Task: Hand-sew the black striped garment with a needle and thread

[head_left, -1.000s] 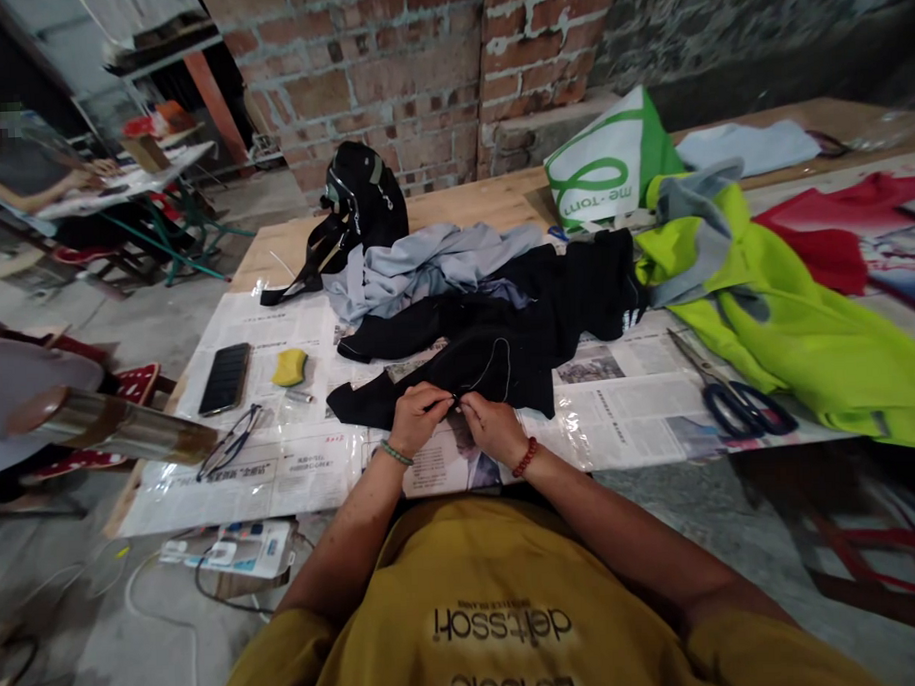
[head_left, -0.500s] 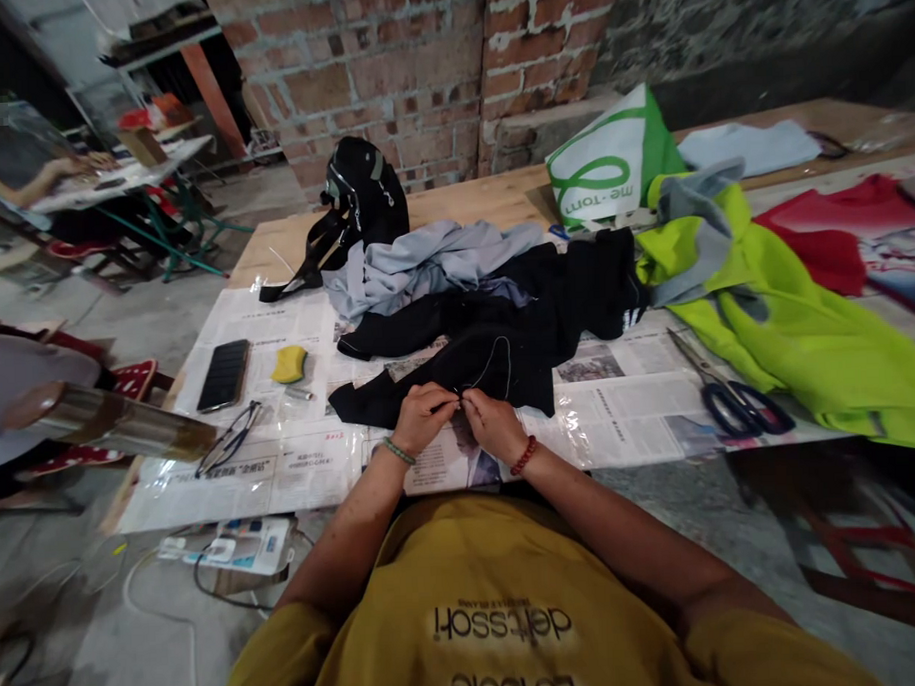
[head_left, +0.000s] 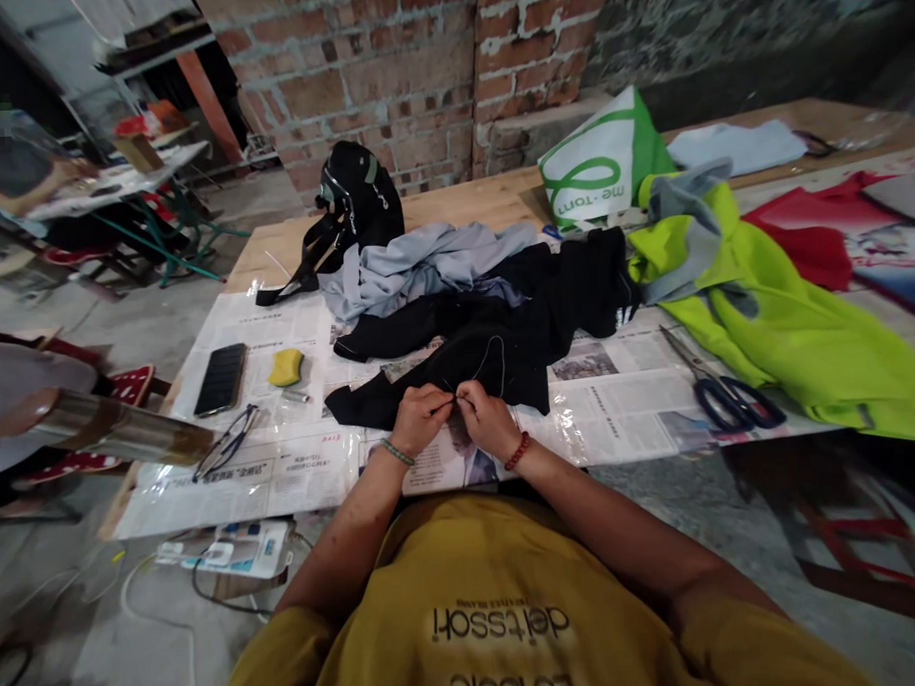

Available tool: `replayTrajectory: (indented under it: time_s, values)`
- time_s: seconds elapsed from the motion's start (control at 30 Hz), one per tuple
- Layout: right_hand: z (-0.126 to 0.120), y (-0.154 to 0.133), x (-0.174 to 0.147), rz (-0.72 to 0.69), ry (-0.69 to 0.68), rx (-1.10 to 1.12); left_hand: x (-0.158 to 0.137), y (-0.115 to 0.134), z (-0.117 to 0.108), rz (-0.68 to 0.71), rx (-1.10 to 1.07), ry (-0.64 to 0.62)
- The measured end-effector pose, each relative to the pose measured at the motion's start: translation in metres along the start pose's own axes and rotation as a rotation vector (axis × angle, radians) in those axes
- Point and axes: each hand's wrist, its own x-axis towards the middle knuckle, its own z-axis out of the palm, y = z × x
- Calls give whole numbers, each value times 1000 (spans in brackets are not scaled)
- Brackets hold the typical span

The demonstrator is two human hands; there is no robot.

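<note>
My left hand (head_left: 421, 420) is closed in a pinch on the near edge of a black garment (head_left: 530, 380) that lies on the table. Right beside it, my right hand (head_left: 487, 420) pinches too, its fingertips almost touching the left ones. What sits between the right fingertips is too small to make out. A pale thread (head_left: 497, 350) loops over the black cloth just beyond both hands. Green beads circle my left wrist, dark red beads my right.
Scissors (head_left: 730, 399) lie to the right by a neon-yellow garment (head_left: 809, 331). On the left are a phone (head_left: 220, 379), a yellow sponge (head_left: 285, 367), glasses (head_left: 228, 443) and a metal-and-glass bottle (head_left: 130, 426). Grey cloth (head_left: 425, 269) and a black bag (head_left: 362, 196) lie behind.
The view has shifted slightly. My right fingertips have lifted a little from the cloth edge, while both hands stay pinched close together at the same spot.
</note>
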Motion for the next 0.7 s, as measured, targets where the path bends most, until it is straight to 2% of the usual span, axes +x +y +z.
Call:
replayTrajectory:
  time_s: [0.23, 0.37, 0.47, 0.57, 0.7]
  values:
    - [-4, -7, -1, 49, 41, 155, 1, 1, -2, -9, 30, 64]
    - [-24, -11, -1, 26, 216, 201, 1, 1, -2, -5, 33, 93]
    - [-42, -12, 14, -26, 303, 93, 2, 2, -2, -2, 44, 79]
    - [-49, -12, 31, -83, 219, -68, 2, 3, -2, -6, 57, 73]
    - [-38, -13, 36, -78, 47, -175, 1, 2, -3, -6, 74, 67]
